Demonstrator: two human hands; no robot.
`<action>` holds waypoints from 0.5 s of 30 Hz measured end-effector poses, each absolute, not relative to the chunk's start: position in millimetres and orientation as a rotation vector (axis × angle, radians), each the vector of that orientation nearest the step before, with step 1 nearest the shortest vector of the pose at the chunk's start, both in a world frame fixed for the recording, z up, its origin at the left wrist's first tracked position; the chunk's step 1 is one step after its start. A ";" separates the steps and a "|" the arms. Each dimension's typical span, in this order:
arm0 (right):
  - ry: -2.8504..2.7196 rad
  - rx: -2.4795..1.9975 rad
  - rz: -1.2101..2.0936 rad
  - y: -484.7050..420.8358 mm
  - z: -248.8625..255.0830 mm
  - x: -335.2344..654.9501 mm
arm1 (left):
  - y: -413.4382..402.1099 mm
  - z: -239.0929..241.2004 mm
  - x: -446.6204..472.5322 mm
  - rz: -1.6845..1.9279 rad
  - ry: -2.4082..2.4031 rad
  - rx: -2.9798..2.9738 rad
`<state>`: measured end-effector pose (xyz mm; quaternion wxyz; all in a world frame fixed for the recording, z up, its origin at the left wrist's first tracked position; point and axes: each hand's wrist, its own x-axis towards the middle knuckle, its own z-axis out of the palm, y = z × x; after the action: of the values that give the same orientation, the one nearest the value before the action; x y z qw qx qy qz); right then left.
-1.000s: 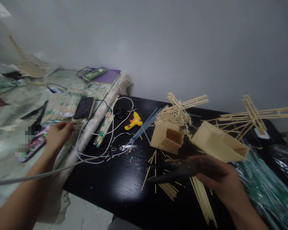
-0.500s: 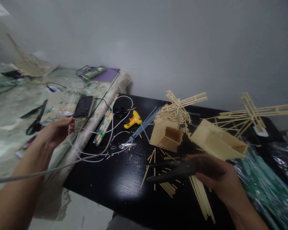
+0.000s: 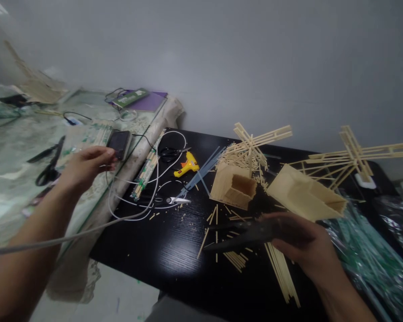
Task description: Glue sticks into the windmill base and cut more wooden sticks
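My left hand (image 3: pixel 89 164) is raised at the left, fingers pinched around part of a white cable (image 3: pixel 110 201). The cable hangs from the fingertips in a loop; the exact grip is partly hidden. Just beyond the fingers lies a dark phone (image 3: pixel 119 142). My right hand (image 3: pixel 305 243) grips dark scissors (image 3: pixel 251 233) above the black table (image 3: pixel 144 259), blades parted and pointing left. Beneath and around the blades are loose thin wooden sticks (image 3: pixel 234 260), with a longer bundle of sticks (image 3: pixel 282 273) below the hand.
Two wooden stick-built windmill models, one with a box body (image 3: pixel 218 183), the other with a larger body (image 3: pixel 300 192), stand behind. A yellow glue gun (image 3: pixel 187 164), light-handled cutters (image 3: pixel 177 200) and black-handled scissors (image 3: pixel 169 154) lie mid-table. Plastic wrapping (image 3: pixel 366 250) fills the right.
My left hand has moved right and slightly up towards the phone, and the cable loop has shifted with it. The right hand and scissors have barely moved.
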<state>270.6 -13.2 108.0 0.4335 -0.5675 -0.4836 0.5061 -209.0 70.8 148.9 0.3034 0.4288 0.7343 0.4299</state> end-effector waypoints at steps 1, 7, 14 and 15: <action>-1.206 -1.410 1.269 -13.1 107.5 270.9 | 71.6 146.5 -205.6 1.118 1.961 1.193; -1.227 -1.429 1.244 -11.1 104.2 270.1 | 83.3 139.9 -191.9 0.752 2.141 1.721; -1.240 -1.410 1.259 -7.2 102.3 268.0 | 78.2 138.0 -203.8 0.753 2.424 1.828; -1.247 -1.400 1.254 -6.1 101.7 267.9 | 73.1 138.0 -206.6 0.813 2.460 1.761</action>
<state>267.9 -6.1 101.7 0.4286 -0.5609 -0.4995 0.5022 -206.6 73.1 138.0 0.0042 0.5622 0.7852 0.2596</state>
